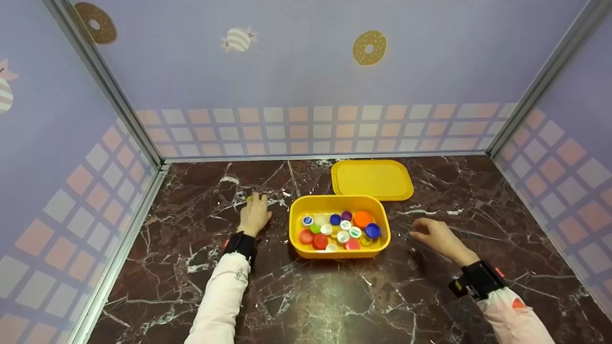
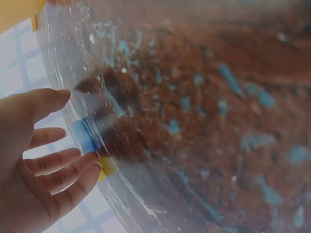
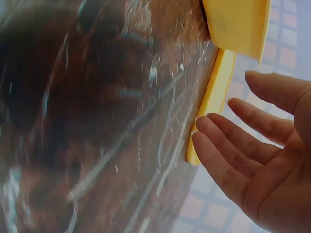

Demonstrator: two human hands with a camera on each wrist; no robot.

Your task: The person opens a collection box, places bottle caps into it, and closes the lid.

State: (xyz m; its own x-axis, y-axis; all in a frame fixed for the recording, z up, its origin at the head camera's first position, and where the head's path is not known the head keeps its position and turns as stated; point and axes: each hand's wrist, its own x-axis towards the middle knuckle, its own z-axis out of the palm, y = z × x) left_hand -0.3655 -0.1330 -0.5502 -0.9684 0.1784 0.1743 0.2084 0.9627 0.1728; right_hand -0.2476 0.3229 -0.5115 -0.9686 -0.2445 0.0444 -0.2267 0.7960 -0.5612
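Observation:
My left hand [image 1: 255, 214] reaches over the tabletop to the left of a yellow plastic box [image 1: 339, 254], palm down with the fingers apart. Beyond its fingertips, in the left wrist view, are a blue bottle cap [image 2: 82, 136] and a small yellow cap [image 2: 106, 166]. The fingers are loosely bent and not closed round either cap; whether they touch one I cannot tell. From the head view the blue cap is hidden by the hand. To the right of the box, my right hand [image 1: 442, 239] hovers with relaxed fingers and holds nothing. Many coloured bottle caps [image 1: 320, 241] lie inside the box.
A yellow lid [image 1: 373, 179] lies flat behind the box, close to its back rim. The dark marble-patterned tabletop [image 1: 306, 306] is bounded by a patterned back wall [image 1: 306, 71] and side walls with metal edge strips.

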